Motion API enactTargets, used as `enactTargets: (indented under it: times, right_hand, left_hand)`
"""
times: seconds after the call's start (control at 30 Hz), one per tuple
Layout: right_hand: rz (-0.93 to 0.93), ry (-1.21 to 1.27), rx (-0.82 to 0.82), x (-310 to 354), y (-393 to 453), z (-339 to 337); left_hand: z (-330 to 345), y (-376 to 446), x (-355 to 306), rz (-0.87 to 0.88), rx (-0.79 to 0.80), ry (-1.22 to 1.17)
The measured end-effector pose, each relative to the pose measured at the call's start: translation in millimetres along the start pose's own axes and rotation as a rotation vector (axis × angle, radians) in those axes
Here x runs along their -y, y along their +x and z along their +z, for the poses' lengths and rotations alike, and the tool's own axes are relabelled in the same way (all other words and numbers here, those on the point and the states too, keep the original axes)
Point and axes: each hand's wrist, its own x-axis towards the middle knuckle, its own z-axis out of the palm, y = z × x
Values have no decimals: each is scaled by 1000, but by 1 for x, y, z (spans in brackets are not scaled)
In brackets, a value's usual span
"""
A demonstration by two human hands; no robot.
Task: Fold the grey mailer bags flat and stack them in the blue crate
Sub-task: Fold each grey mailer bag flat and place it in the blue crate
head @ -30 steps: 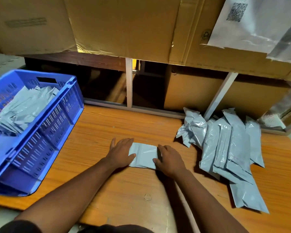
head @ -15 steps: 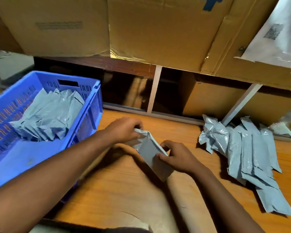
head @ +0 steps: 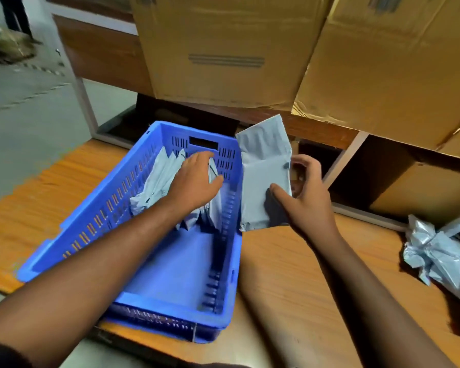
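Note:
The blue crate (head: 96, 229) sits on the wooden table at centre left. Several folded grey mailer bags (head: 157, 181) stand leaning in its far half. My left hand (head: 197, 179) reaches into the crate and rests with spread fingers on that stack. Just right of the crate's right wall, my right hand (head: 306, 197) holds a folded grey mailer bag (head: 263, 176) upright, thumb on its front and fingers curled behind it. The bag's lower edge is near the table, beside the crate rim.
A heap of unfolded grey mailer bags (head: 441, 256) lies at the right edge of the wooden table (head: 290, 288). Large cardboard boxes (head: 223, 49) overhang the shelf frame behind the crate. Grey floor lies to the far left.
The view swung left toward the crate. My left hand let go of the folded bag and went into the crate onto the stack. My right hand carried the bag over beside the crate.

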Motion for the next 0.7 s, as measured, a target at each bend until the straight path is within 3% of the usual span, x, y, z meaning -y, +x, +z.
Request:
enactTargets:
  times: [0.13,0.2,0.47,0.57,0.7]
  right_hand:
    - [-39,-255,117,24,33,47]
    - [-38,-413,203,30,50,75]
    - [35,-853,652,39,77,156]
    - [77,-859,681,30,82,173]
    - [169,-797,580,16,97,191]
  left_hand:
    - [38,5,38,-124,340,463]
    - [52,5,49,-122,384,587]
    - [44,12,71,-164,409,562]
    - [41,14,72,-160,451,561]
    - [23,23,80,-198,524,468]
